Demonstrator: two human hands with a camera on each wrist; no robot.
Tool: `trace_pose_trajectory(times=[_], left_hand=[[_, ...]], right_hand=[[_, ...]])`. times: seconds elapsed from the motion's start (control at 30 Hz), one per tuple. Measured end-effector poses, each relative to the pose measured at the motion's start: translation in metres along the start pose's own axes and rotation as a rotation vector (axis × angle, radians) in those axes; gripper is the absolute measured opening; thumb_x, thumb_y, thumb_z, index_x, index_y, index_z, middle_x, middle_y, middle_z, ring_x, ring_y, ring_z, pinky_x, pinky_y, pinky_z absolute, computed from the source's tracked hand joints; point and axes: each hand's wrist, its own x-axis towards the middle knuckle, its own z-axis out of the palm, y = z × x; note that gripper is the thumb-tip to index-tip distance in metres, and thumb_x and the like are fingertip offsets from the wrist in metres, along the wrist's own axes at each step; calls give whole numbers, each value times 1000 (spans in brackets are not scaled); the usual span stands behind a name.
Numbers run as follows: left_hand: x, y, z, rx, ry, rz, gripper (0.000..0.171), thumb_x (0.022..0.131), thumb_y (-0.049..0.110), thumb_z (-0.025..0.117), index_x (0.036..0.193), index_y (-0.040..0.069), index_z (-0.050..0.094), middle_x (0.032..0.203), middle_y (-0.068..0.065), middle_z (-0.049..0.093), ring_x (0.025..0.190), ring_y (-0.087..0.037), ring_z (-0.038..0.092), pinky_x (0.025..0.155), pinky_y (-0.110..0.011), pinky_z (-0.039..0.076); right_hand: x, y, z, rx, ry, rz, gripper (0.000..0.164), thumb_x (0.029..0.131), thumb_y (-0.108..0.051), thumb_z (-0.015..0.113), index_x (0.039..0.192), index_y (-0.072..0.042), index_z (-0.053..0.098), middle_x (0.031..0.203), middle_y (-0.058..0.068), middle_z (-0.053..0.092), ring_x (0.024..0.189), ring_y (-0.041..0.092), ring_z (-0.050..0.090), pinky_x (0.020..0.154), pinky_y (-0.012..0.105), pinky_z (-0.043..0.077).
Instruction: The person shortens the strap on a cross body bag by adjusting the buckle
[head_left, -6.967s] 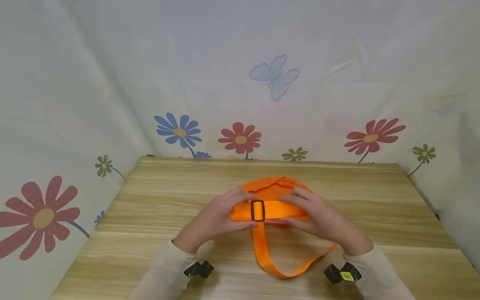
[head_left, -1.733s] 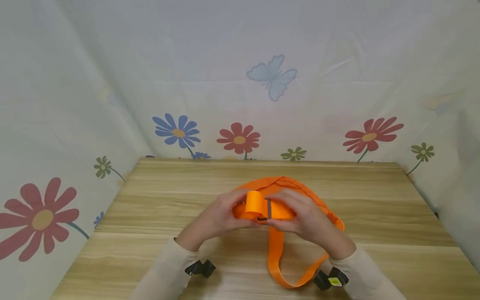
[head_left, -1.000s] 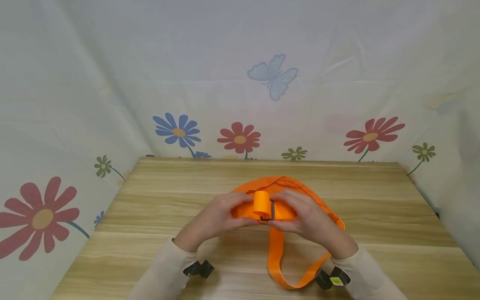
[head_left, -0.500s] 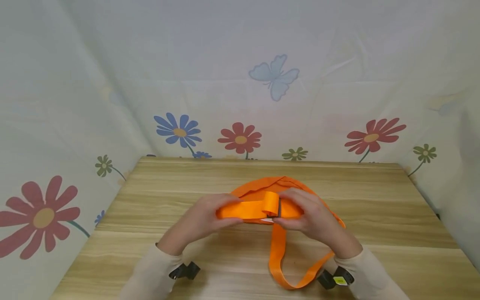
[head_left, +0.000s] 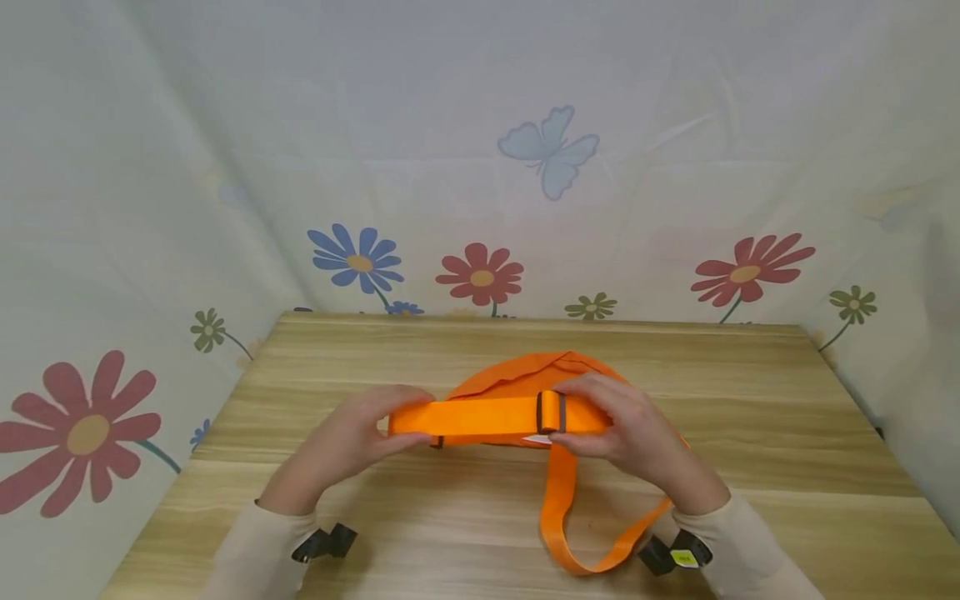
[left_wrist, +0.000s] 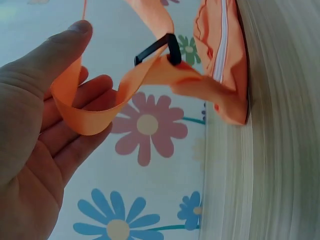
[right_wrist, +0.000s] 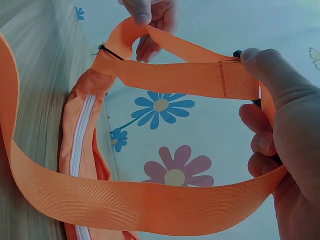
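"Strap point(head_left: 480, 418) in the head view?"
"Stretched between left hand point(head_left: 348, 437) and right hand point(head_left: 637, 427), in front of orange bag point(head_left: 521, 381) on tabletop point(head_left: 352, 358)."
"Left wrist?"
"Looped, gripped by curled left fingers point(left_wrist: 100, 86)."
"Right wrist?"
"Gripped by right fingers point(right_wrist: 254, 117) at black buckle point(right_wrist: 237, 53)."

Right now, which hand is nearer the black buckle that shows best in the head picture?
Right. The right hand holds the orange strap at the black buckle; the left hand holds that strap farther away, to the buckle's left.

The bag point(head_left: 528, 379) lies on the table point(head_left: 337, 354) behind its strap point(head_left: 476, 417).
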Motion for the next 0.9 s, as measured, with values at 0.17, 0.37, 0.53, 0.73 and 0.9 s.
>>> trace_pose_trajectory(times=[0.17, 0.37, 0.53, 0.73, 0.9], left_hand=[[-4, -10, -1, 10, -3, 45, 48, 87, 26, 92, 131, 17, 76, 130, 2, 78, 119, -24, 74, 104, -49, 61], [-7, -15, -1, 14, -22, 32, 45, 88, 27, 92, 129, 16, 77, 128, 2, 79, 119, -24, 74, 105, -49, 61], [1, -5, 4, 28, -117, -41, 52, 90, 33, 89, 135, 13, 73, 133, -3, 76, 123, -27, 71, 108, -52, 58], [25, 26, 16, 38, -226, -13, 63, 91, 39, 88, 143, 10, 66, 135, -6, 75, 121, -28, 71, 108, -50, 58], [46, 57, 29, -66, -248, -26, 72, 93, 43, 86, 152, 11, 59, 146, -7, 70, 129, -27, 69, 111, -49, 57]], right_hand=[[-1, 0, 0, 16, -21, 8, 49, 98, -53, 74, 123, -11, 73, 114, 5, 78, 96, 23, 72, 88, 20, 60], [-1, 0, -1, 20, -11, 8, 46, 96, -49, 79, 123, -12, 73, 114, 3, 77, 95, 21, 72, 84, 24, 62], [1, -1, 1, 17, 3, -5, 44, 95, -45, 83, 122, -11, 73, 113, 4, 78, 95, 22, 72, 83, 22, 61], [5, -4, 5, 19, -6, -6, 46, 96, -46, 81, 123, -10, 73, 114, 3, 78, 97, 21, 72, 84, 28, 63], [7, -8, 8, 29, -47, 2, 45, 92, -34, 89, 125, -9, 72, 118, 3, 78, 104, 23, 73, 88, 40, 65]])
